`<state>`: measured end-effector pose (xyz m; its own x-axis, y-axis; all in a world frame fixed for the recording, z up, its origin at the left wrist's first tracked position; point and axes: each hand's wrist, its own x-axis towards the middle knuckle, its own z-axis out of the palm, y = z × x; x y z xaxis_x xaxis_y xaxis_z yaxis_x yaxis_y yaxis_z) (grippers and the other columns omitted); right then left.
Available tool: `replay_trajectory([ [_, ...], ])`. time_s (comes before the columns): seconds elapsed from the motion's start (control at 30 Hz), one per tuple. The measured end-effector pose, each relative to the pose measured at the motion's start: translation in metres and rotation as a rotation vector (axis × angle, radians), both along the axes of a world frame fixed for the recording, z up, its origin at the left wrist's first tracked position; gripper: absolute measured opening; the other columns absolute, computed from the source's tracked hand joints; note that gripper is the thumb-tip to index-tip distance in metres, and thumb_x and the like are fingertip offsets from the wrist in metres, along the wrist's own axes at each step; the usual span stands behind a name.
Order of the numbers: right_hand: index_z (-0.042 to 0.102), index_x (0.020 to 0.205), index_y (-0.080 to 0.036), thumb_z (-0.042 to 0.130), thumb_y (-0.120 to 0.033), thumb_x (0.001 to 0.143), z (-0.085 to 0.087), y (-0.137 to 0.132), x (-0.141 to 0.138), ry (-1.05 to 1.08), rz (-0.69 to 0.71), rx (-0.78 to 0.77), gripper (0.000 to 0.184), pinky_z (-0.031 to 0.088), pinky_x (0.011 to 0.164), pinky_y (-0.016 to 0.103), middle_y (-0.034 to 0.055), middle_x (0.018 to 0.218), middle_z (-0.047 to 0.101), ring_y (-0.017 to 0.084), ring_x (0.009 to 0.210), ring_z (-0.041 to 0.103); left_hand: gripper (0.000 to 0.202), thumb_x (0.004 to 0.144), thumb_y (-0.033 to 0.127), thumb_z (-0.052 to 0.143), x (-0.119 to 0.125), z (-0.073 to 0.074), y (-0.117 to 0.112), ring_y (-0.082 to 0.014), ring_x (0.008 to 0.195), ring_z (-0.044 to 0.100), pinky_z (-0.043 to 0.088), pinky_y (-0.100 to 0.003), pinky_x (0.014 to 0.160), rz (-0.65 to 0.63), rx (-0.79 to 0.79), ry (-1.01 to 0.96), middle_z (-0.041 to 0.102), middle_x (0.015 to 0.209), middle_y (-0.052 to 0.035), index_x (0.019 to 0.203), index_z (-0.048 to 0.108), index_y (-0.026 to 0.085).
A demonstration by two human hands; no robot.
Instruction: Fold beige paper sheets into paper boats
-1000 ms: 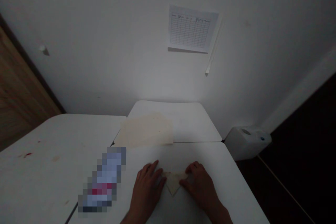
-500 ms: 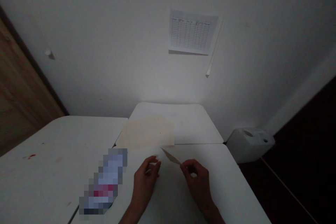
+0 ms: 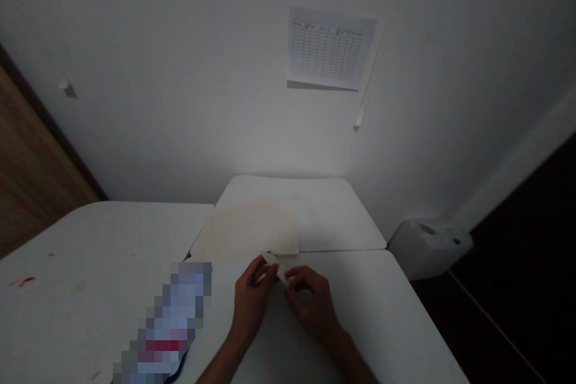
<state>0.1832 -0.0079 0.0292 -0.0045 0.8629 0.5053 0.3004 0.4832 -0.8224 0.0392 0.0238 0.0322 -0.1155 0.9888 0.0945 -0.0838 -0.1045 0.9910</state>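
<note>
Both my hands are raised a little above the white table near its front. My left hand and my right hand pinch a small folded piece of cream paper between their fingertips; the hands almost touch each other. The paper is small and partly hidden by my fingers, so its exact shape is unclear. A stack of cream paper sheets lies flat just beyond my hands, across the seam between two tables.
A blurred-out oblong object lies left of my left hand. Another white table with reddish stains stands to the left. A white bin sits on the floor at right. A printed chart hangs on the wall.
A second ago both hands pressed a folded triangle of paper flat on the table. They then lifted it, and the hands have come close together, pinching the paper in the air.
</note>
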Motion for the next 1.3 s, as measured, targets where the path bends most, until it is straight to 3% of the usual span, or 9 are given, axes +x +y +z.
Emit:
replay_trajectory([
  [0.17,0.063,0.081,-0.019,0.068,-0.024,0.078,0.003,0.014,-0.002,0.047,0.082,-0.071,0.008,0.050,0.062,0.022,0.0043,0.095,0.068,0.013,0.069,0.064,0.036,0.072,0.040,0.071,-0.001,0.001,0.001,-0.0241,0.089,0.069,0.058,-0.033,0.077,-0.019,0.027,0.022,0.073,0.096,-0.0069,0.100,0.065,0.017],
  [0.4,0.064,0.083,-0.020,0.069,-0.026,0.078,-0.002,0.014,0.002,0.083,0.133,-0.146,0.009,0.050,0.061,0.022,0.0046,0.098,0.069,0.013,0.071,0.065,0.038,0.072,0.042,0.071,-0.003,-0.005,-0.002,-0.0238,0.082,0.070,0.058,-0.031,0.070,-0.015,0.014,0.089,0.073,0.089,-0.0057,0.101,0.067,0.018],
  [0.67,0.064,0.084,-0.020,0.070,-0.026,0.079,-0.005,0.014,0.003,0.134,0.152,-0.151,0.010,0.049,0.059,0.022,0.0038,0.098,0.068,0.011,0.065,0.062,0.046,0.074,0.037,0.072,-0.008,-0.007,-0.004,-0.0196,0.075,0.069,0.056,-0.030,0.070,-0.154,0.006,0.041,0.069,0.096,-0.0059,0.115,0.060,0.019],
  [1.03,0.064,0.086,-0.021,0.067,-0.032,0.081,-0.003,0.011,0.007,0.116,0.181,-0.190,0.013,0.051,0.061,0.024,0.0054,0.101,0.068,0.013,0.067,0.063,0.039,0.074,0.040,0.070,-0.009,-0.003,-0.006,-0.0198,0.072,0.067,0.055,-0.030,0.067,-0.148,-0.020,0.100,0.069,0.086,-0.0046,0.105,0.065,0.018],
  [1.3,0.065,0.087,-0.021,0.067,-0.026,0.081,0.001,0.008,0.007,0.124,0.188,-0.188,0.008,0.051,0.063,0.024,0.0047,0.101,0.068,0.013,0.071,0.064,0.037,0.075,0.041,0.069,-0.011,-0.005,-0.007,-0.0208,0.074,0.069,0.056,-0.030,0.068,-0.177,0.012,0.125,0.071,0.087,-0.0045,0.104,0.067,0.019],
])
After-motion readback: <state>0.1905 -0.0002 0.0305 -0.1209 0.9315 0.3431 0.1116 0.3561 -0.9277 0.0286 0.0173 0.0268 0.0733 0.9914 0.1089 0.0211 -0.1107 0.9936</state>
